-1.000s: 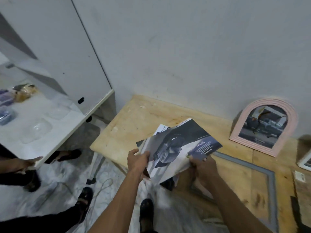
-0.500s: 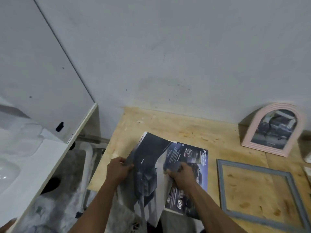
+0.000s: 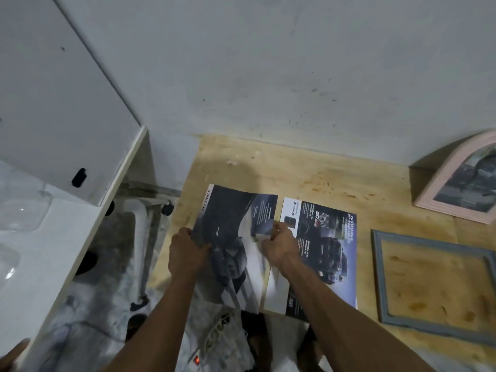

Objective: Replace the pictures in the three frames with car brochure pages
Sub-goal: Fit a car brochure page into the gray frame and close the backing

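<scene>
You had lowered the brochure (image 3: 233,237) to the desk's (image 3: 308,173) left edge; left hand (image 3: 186,253) and right hand (image 3: 280,244) each pinched the dark page, separating it for framing.

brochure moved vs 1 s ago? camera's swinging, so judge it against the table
Yes. The brochure, held by the left hand and right hand, now lies opened over the table, nearer the wall.
</scene>
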### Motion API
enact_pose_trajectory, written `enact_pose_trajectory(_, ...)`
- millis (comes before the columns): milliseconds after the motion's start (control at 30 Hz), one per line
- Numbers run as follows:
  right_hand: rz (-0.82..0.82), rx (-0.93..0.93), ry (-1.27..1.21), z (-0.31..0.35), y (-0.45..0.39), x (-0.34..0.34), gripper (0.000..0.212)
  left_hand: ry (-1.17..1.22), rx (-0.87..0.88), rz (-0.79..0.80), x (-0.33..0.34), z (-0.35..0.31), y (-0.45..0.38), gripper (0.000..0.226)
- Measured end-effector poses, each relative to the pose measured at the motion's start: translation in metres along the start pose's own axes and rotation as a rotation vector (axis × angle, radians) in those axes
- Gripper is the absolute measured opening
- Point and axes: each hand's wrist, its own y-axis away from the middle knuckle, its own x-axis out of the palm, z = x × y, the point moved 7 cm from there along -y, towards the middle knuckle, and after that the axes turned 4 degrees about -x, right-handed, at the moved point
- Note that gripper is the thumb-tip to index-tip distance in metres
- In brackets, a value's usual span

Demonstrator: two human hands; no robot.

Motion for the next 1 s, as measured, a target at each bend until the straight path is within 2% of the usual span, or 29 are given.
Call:
enact_pose_trajectory(133, -0.017, -0.002, 0.077, 0.002, -0.001, 0.002, 0.032, -0.108, 0.003, -0.034, 0.002, 0.007, -0.005, 0.061)
enact_pose_trajectory(300, 0.009, 0.002, 0.088, -0.003, -0.001, 0.004, 0.019, -0.216, 0.011, -0.028, 0.009, 0.009, -0.005, 0.059)
enact_pose_trajectory(333, 0.019, 0.006, 0.073, -0.004, 0.001, 0.005, 0.02, -0.234, 0.017, -0.033, 0.01, 0.008, -0.004, 0.057)
enact_pose_trajectory(433, -0.007, 0.0, 0.012, -0.009, 0.005, 0.001, 0.051, -0.292, 0.047, -0.064, 0.012, 0.004, 0.003, 0.058)
enact_pose_trajectory(467, -0.032, 0.002, -0.015, -0.012, 0.007, -0.005, 0.056, -0.301, 0.07, -0.077, 0.013, 0.0, 0.006, 0.059)
enact_pose_trajectory(567, -0.134, -0.002, -0.033, -0.026, 0.016, -0.036, 0.048, -0.261, 0.166, -0.093, 0.025, -0.017, 0.02, 0.06)
enact_pose_trajectory(767, -0.404, 0.088, 0.067, -0.084, 0.045, -0.121, 0.031, -0.126, 0.34, 0.067, 0.084, -0.067, 0.066, 0.043)
enact_pose_trajectory(867, -0.434, 0.14, 0.081, -0.117, 0.055, -0.139, 0.035, -0.142, 0.345, 0.165, 0.115, -0.079, 0.087, 0.03)
enact_pose_trajectory(1000, -0.437, 0.145, 0.054, -0.131, 0.061, -0.143, 0.042, -0.218, 0.337, 0.241, 0.139, -0.082, 0.098, 0.041)
